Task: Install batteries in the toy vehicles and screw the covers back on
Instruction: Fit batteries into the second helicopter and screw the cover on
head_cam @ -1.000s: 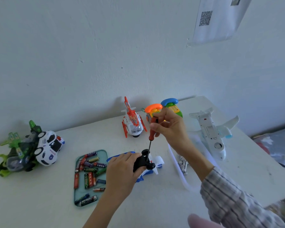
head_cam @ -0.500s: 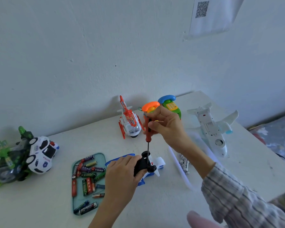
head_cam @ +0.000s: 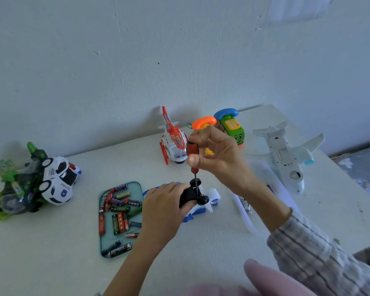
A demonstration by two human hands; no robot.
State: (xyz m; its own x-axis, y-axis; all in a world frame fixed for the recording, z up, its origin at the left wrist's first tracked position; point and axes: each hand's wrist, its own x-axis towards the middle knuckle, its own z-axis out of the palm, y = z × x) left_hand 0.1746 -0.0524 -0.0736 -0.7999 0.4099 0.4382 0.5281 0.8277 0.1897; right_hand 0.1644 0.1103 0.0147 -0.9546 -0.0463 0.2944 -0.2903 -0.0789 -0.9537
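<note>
My left hand (head_cam: pixel 163 207) grips a blue and white toy vehicle (head_cam: pixel 203 205) turned belly-up on the table, its black wheels (head_cam: pixel 202 199) pointing up. My right hand (head_cam: pixel 217 154) pinches a red-handled screwdriver (head_cam: pixel 193 159) held upright, its thin shaft running down between the wheels into the toy's underside. A teal tray (head_cam: pixel 137 185) just left of the toy holds several loose batteries (head_cam: pixel 118 212). A white toy airplane (head_cam: pixel 286 159) lies upside down at the right.
A red and white helicopter (head_cam: pixel 173 142) and two toy phones (head_cam: pixel 231 127) stand near the wall. A police car (head_cam: pixel 58 180) and a green toy (head_cam: pixel 13 189) sit at the far left. A clear bag (head_cam: pixel 246 206) lies under my right forearm. The table edge falls away at right.
My view has shifted slightly, so everything sits a little lower left in frame. My right hand's fingers have shifted on the screwdriver handle, while the left hand still holds the toy.
</note>
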